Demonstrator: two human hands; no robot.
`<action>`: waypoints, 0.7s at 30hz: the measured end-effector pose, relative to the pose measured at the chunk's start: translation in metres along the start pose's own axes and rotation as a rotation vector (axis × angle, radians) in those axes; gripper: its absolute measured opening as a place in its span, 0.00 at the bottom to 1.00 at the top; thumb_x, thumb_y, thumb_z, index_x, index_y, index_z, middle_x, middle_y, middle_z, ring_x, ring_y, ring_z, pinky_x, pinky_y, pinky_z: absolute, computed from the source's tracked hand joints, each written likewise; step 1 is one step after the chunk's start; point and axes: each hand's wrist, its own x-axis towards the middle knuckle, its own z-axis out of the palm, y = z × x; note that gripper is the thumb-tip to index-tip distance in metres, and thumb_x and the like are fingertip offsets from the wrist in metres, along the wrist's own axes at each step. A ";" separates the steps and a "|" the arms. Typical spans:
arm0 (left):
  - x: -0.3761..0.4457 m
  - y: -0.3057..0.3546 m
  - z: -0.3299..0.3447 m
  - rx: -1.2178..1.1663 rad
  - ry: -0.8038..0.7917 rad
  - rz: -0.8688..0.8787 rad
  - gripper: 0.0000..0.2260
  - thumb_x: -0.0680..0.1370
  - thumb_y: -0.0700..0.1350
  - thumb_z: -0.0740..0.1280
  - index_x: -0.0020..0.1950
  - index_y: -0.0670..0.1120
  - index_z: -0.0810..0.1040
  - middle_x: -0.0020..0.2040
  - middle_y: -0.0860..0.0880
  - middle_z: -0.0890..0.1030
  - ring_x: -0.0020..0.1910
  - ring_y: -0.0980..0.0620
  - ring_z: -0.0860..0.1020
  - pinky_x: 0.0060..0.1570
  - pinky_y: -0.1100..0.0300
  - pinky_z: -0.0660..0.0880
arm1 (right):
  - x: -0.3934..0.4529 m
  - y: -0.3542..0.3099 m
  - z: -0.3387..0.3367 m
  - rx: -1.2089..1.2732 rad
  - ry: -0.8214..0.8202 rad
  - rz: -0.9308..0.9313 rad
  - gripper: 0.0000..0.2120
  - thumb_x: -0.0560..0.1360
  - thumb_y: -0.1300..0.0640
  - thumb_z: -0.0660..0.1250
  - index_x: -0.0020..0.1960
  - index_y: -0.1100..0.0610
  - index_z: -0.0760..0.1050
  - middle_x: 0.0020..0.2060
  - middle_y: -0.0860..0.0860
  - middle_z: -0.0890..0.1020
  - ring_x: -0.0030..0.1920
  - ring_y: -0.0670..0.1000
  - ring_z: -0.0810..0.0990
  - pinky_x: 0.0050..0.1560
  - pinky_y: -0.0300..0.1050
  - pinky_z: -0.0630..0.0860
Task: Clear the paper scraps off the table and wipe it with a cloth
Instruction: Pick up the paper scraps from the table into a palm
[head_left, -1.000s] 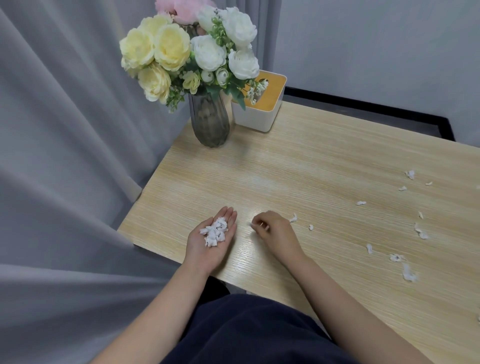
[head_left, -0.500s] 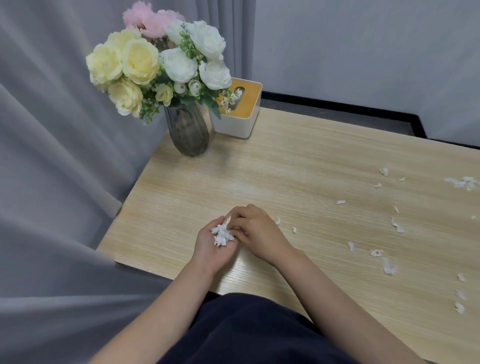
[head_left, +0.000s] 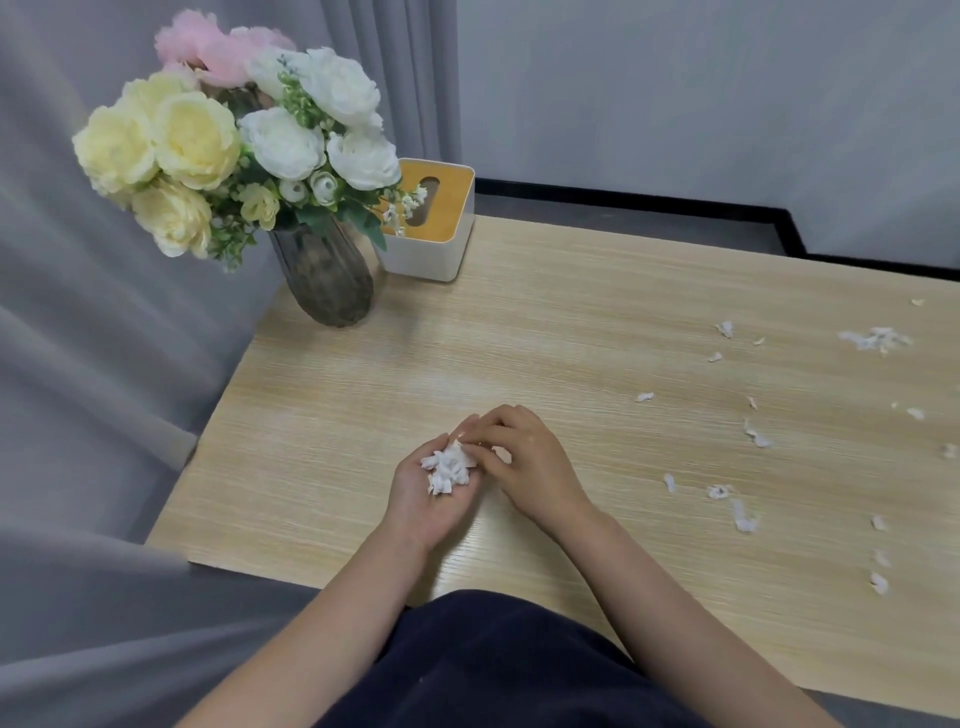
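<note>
Curtained room: flower vase (head_left: 324, 280), tissue box (head_left: 428, 228).

The left hand (head_left: 434, 499) lies palm up over the worktop (head_left: 571, 338), cupping a pile (head_left: 449, 466) of white scraps. The right hand (head_left: 524, 462) reaches over it, fingertips at the pile. Loose scraps (head_left: 743, 519) lie scattered to the right. A vase (head_left: 327, 283) of flowers and a tissue box (head_left: 431, 249) stand at the far left corner.
</note>
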 end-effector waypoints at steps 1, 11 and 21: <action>0.000 -0.002 0.002 0.011 -0.015 -0.004 0.14 0.73 0.37 0.58 0.38 0.30 0.80 0.38 0.38 0.81 0.32 0.46 0.81 0.31 0.57 0.79 | 0.000 0.000 -0.003 0.038 0.026 0.045 0.06 0.75 0.56 0.67 0.49 0.53 0.82 0.43 0.45 0.78 0.46 0.42 0.72 0.51 0.29 0.64; 0.018 0.008 -0.005 0.111 -0.030 -0.012 0.17 0.73 0.39 0.57 0.50 0.31 0.81 0.59 0.39 0.79 0.60 0.41 0.76 0.55 0.43 0.73 | -0.010 0.065 -0.028 -0.059 0.163 0.472 0.06 0.74 0.60 0.68 0.50 0.57 0.81 0.46 0.51 0.80 0.41 0.44 0.75 0.47 0.37 0.70; 0.019 0.014 -0.010 0.122 -0.044 -0.023 0.17 0.75 0.40 0.56 0.51 0.32 0.81 0.59 0.40 0.79 0.61 0.42 0.76 0.57 0.42 0.72 | -0.023 0.093 -0.009 -0.220 -0.053 0.542 0.04 0.75 0.60 0.66 0.49 0.58 0.76 0.43 0.49 0.74 0.44 0.49 0.73 0.43 0.41 0.65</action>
